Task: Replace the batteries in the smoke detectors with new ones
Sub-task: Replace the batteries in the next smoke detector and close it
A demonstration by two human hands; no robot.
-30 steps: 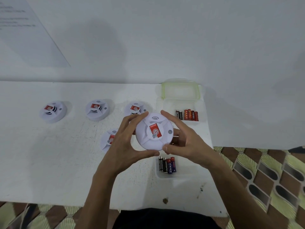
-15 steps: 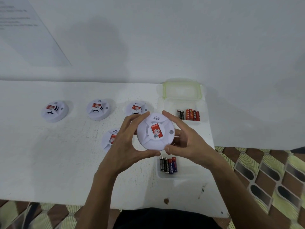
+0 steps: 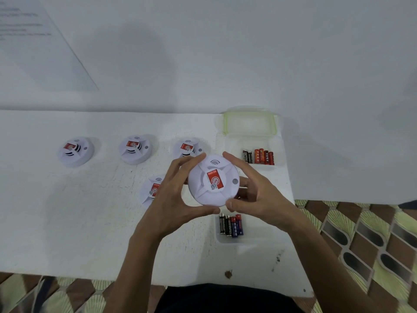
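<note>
a: where is the smoke detector being worked on?

b: lifted above the white table, face up, red label showing. the left hand grips its left rim and the right hand grips its right rim, thumbs at the near edge.

a: and around it?

b: four more detectors rest on the table (one partly hidden behind the left hand). a tray of dark and blue batteries lies just below the hands; red and black batteries lie farther back, near a green-rimmed lid.
</note>
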